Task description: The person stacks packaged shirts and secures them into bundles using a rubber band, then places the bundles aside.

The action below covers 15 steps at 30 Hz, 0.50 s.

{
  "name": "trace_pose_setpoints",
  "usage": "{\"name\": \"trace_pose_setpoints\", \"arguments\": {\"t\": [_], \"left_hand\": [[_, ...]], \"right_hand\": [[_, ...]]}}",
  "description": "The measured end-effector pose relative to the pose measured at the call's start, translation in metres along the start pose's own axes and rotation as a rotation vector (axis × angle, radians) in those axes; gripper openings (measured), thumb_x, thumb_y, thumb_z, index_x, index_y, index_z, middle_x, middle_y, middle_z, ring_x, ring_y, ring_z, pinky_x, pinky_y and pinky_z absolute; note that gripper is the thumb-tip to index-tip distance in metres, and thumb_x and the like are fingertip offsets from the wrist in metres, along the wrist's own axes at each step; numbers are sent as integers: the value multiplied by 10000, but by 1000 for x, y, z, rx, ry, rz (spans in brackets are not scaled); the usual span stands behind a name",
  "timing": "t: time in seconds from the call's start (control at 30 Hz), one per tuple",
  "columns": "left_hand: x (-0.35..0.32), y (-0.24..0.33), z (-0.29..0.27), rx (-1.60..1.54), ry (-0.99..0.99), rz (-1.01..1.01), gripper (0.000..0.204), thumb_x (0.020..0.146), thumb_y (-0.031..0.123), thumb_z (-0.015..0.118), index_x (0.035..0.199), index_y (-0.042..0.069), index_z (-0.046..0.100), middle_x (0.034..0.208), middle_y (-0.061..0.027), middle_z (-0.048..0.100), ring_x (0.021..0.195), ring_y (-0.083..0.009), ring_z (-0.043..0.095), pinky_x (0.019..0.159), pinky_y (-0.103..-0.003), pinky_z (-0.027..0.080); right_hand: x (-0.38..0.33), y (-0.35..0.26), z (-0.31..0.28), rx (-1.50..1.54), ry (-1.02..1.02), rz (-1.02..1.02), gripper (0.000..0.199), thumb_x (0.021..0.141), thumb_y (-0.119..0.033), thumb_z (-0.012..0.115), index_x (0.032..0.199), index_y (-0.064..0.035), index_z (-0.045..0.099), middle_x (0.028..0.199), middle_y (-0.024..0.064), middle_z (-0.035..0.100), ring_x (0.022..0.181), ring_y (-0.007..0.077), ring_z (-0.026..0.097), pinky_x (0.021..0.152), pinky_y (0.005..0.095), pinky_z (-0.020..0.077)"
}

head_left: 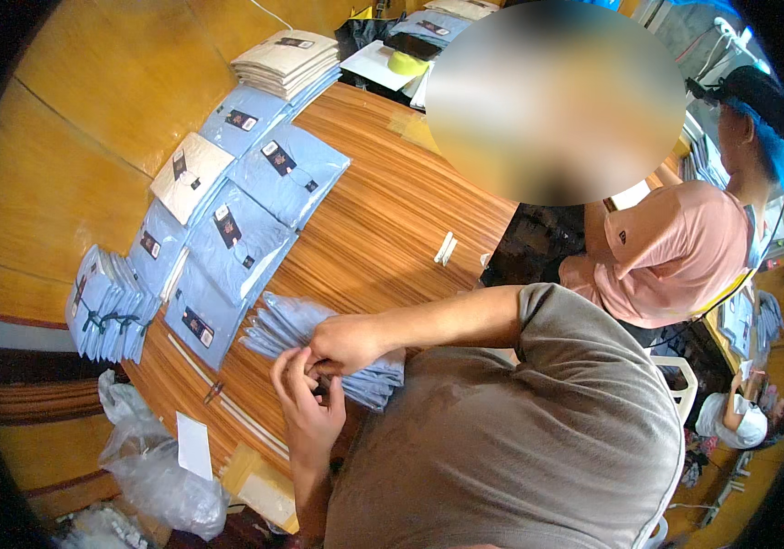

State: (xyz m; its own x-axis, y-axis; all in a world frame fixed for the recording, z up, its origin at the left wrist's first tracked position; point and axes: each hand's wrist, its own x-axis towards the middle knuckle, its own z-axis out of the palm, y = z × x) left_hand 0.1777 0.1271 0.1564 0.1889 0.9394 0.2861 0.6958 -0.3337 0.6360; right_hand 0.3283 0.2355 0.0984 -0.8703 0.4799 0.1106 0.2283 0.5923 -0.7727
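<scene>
A stack of folded blue garments in clear plastic bags [273, 322] lies at the table's near edge, close against my body. Right above it my two hands meet. My right hand [348, 344] is closed, knuckles up, its fingertips hidden against the other hand. With bent fingers drawn in toward the thumb, my left hand [308, 395] touches the right one. Whatever they pinch between them is too small or hidden to make out. Just left of the stack, a bagged blue garment with a dark tag [204, 302] lies flat.
Bagged blue and cream garments [192, 174] cover the table's left side, beside a bundle tied with dark cord [110, 302]. Small white sticks [445, 248] lie on the wooden table [373, 201]. Plastic bags [158, 467] hang below its edge. A person in pink [680, 252] stands at the right.
</scene>
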Motion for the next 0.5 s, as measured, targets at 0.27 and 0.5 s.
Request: {"name": "trace_pose_setpoints", "arguments": {"t": [0.27, 0.5], "left_hand": [[-31, -36, -7, 153, -45, -51, 570, 905, 103, 772, 1400, -36, 525, 1338, -244, 557, 924, -293, 656, 761, -354, 568], [-26, -28, -26, 322, -220, -99, 374, 994, 138, 654, 1326, -26, 600, 1103, -203, 685, 979, -393, 699, 815, -451, 578]], "right_hand": [[-1, -8, 17, 112, 59, -76, 169, 923, -228, 673, 1001, -90, 731, 892, 201, 729, 836, 442, 679, 748, 525, 542], [-2, -4, 10, 100, 22, -98, 211, 974, -234, 660, 1059, -46, 705, 966, 185, 738, 888, 436, 676, 757, 513, 542]]}}
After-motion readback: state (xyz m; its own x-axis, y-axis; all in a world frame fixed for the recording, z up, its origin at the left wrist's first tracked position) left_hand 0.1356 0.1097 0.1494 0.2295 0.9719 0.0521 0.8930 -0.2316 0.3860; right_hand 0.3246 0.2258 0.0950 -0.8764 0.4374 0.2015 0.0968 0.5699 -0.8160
